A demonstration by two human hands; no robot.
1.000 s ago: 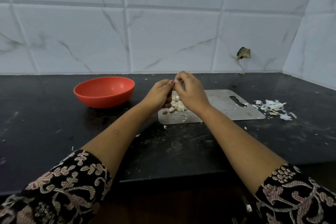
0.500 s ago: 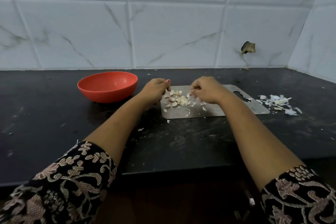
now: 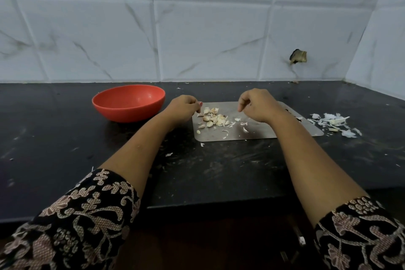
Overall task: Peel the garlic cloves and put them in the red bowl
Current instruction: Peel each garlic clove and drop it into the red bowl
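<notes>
My left hand (image 3: pixel 183 108) and right hand (image 3: pixel 256 105) hover curled over the cloves (image 3: pixel 213 118), red bowl (image 3: pixel 129 114) close for drops; whether either holds anything, I cannot tell.

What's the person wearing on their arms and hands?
The left sleeve and right sleeve are black with a beige-and-pink floral print, ending near the elbows; forearms bare. The left hand shows a red-painted nail. No ring or watch shows on it or the right hand.
</notes>
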